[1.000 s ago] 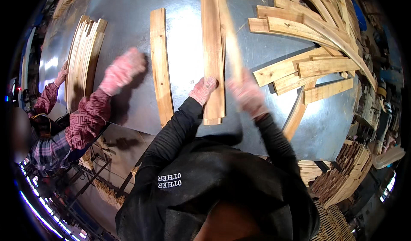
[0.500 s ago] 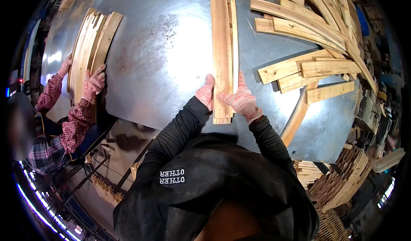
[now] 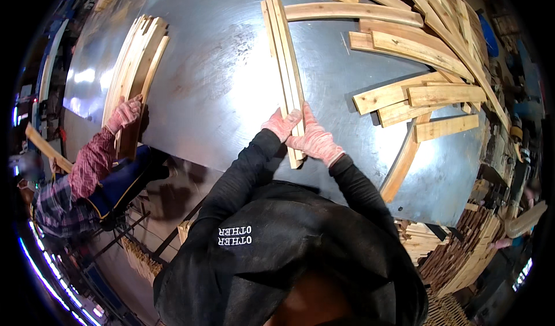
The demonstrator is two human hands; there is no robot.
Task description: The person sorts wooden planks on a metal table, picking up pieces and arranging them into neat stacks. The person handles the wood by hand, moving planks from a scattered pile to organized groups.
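Several narrow wooden slats (image 3: 283, 54) stand on edge side by side, pointing away from me on the metal table (image 3: 196, 77). My left hand (image 3: 281, 123), in a pink and white knit glove, is closed round their near part from the left. From the right, my right hand (image 3: 317, 140), gloved alike, grips them a little closer to me, with its thumb stretched along their side. The slats' near ends stick out below my hands. Beside the bundle's far part, a loose slat (image 3: 355, 12) lies crosswise with its left end close against it.
At the left, a co-worker's gloved hand (image 3: 126, 113) holds an upright stack of slats (image 3: 130, 60); a wooden strip (image 3: 49, 148) is raised beside that person. Loose boards (image 3: 425, 48) lie scattered and overlapping on the right. More wood is piled (image 3: 462, 256) beyond the table's right near edge.
The slats in my hands have turned from flat onto their edges, their far ends shifting left. A loose slat now lies farther left. The co-worker's far hand has left the stack.
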